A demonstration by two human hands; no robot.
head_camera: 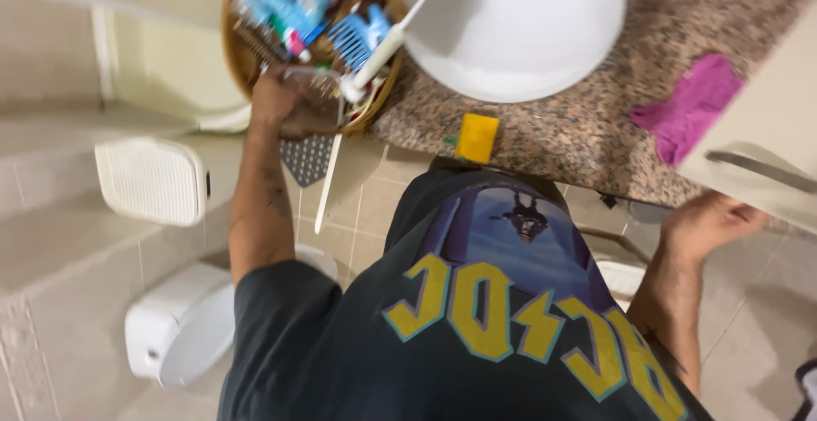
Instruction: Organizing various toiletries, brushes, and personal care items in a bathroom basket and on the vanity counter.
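While the dark printed shirt (477, 327) fills the near view, the left hand (277, 102) reaches up to the front rim of the wicker basket (238, 59) at the counter's end; its fingers curl closed over that rim, though motion blur hides just what else they pinch. A sound hold, I judge, would take the rim itself and not the loose items bristling above the fingertips: a white electric toothbrush (383, 46) leaning out toward the basin, a blue comb (353, 38) just behind it, and tubes and a brush deeper in.

The right hand (711, 221) sits under the lower corner of a pale cabinet door (770, 127); whether its fingers grip the edge I cannot tell.

Beyond the left fingers, toward the basin, lies the white round sink (519, 42); a yellow sponge (477, 137) rests on the speckled granite counter (587, 131), a pink cloth (694, 106) farther along. Below, a white toilet (183, 323) and a white vent grille (153, 181).
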